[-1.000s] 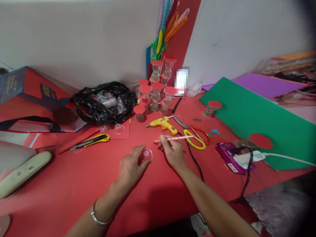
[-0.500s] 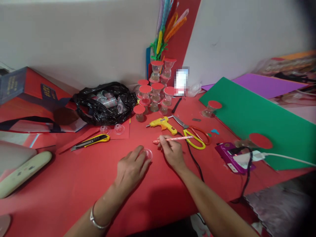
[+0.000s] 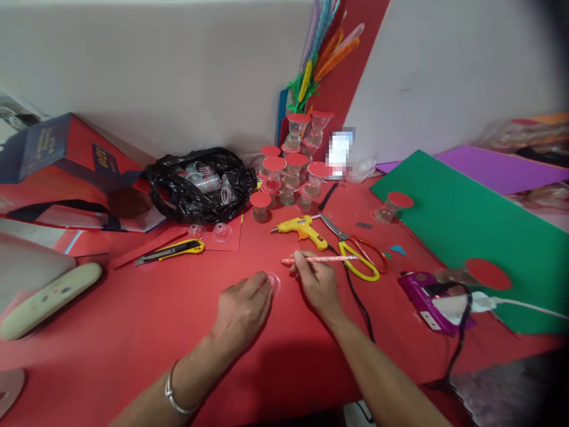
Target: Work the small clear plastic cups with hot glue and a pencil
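Note:
My left hand (image 3: 243,305) has its fingers closed on the near-left side of a small clear plastic cup (image 3: 276,284) that rests on the red sheet. A pinkish patterned pencil (image 3: 340,258) lies almost level in my right hand (image 3: 317,287), pinched between thumb and fingers. Its left end points toward the space just above the cup. The two hands are apart. Beyond them are a yellow glue gun (image 3: 302,229) and scissors (image 3: 362,261) with one yellow and one red handle; the pencil's right end overlaps the scissors from my viewpoint.
A yellow utility knife (image 3: 171,252) lies at left, below a black plastic bag (image 3: 160,178) of clear cups. Stacked cups with red discs (image 3: 274,164) stand at the back. A purple power strip (image 3: 429,308) with cables and a green board (image 3: 462,225) occupy the right.
The whole view has shifted, so things appear further right. My left fingers have drawn closer together at the cup's edge. My right hand keeps the pencil in much the same pose.

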`<state>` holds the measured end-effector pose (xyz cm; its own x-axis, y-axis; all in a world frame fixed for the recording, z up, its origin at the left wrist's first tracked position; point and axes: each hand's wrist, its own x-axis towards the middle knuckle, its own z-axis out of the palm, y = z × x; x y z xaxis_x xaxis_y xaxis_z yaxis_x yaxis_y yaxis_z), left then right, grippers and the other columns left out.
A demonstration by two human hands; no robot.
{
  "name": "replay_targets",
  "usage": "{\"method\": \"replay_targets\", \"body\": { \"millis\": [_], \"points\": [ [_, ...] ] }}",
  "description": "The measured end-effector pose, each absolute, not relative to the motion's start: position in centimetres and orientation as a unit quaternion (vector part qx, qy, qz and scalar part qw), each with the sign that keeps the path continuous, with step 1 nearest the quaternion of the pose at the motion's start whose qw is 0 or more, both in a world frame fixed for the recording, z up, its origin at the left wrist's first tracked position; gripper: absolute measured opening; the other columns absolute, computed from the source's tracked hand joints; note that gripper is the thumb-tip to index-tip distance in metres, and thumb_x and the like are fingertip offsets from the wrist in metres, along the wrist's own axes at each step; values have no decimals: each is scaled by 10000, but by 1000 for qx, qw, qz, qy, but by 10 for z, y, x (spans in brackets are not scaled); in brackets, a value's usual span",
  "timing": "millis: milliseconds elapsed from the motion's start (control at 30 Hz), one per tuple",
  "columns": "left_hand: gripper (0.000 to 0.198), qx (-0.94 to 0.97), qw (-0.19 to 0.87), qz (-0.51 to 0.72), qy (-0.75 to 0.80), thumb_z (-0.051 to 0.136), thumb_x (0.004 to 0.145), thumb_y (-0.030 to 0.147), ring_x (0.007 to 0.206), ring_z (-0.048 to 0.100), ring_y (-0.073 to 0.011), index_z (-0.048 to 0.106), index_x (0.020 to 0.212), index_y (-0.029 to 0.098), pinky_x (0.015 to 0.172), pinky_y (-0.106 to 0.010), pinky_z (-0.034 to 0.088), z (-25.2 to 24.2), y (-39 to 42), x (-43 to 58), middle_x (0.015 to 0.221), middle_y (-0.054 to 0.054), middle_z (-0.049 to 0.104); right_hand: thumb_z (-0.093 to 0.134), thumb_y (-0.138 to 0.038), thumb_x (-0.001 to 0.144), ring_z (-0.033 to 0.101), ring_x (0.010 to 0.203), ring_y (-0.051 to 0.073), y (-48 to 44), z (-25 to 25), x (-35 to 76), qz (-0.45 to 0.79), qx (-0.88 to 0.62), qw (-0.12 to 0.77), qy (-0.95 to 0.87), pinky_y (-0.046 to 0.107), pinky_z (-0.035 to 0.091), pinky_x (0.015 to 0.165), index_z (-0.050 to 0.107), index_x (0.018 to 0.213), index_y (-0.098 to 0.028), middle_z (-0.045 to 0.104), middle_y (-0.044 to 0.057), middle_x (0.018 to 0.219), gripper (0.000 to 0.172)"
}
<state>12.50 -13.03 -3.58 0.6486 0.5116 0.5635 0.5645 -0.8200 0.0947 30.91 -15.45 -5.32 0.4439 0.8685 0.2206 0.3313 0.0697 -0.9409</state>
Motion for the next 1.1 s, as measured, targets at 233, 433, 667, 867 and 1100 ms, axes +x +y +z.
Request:
{"method": "replay_targets", "body": {
  "millis": [233,433,667,867,1100],
  "points": [
    [406,-915,189,-136,-330,598,791,116,389,507,-104,691,1185,144,345,-266,362,-36,-153,127,1176,-123,724,498,-602,947,659,646,201,-155,-56,309,246,-654,554,-452,284,510,636,633,742,-209,691,44,666,463],
    [545,-906,248,-50,-340,567,845,187,557,572,-107,585,1383,102,461,-259,486,-40,-173,126,1410,-216,554,499,-651,929,650,641,205,-156,-57,310,233,-672,536,-454,292,504,632,625,673,-203,677,52,658,531],
    [436,-915,182,-45,-356,582,841,221,620,589,-116,692,1254,132,421,-217,461,-31,-173,134,1321,-167,594,524,-704,887,623,617,195,-158,-58,308,236,-690,532,-430,303,516,622,659,705,-185,674,59,672,566],
    [442,-909,206,-65,-356,537,866,185,586,559,-91,669,1284,129,487,-236,484,-25,-178,129,1336,-196,580,553,-695,875,609,615,183,-157,-62,311,237,-694,534,-422,299,517,611,674,759,-177,666,48,683,544],
    [438,-915,187,-59,-352,539,872,201,574,537,-95,661,1285,122,456,-253,458,-34,-178,128,1377,-231,537,568,-666,884,603,601,178,-157,-61,310,240,-691,542,-413,297,514,595,675,777,-180,662,42,677,509]
  ]
}}
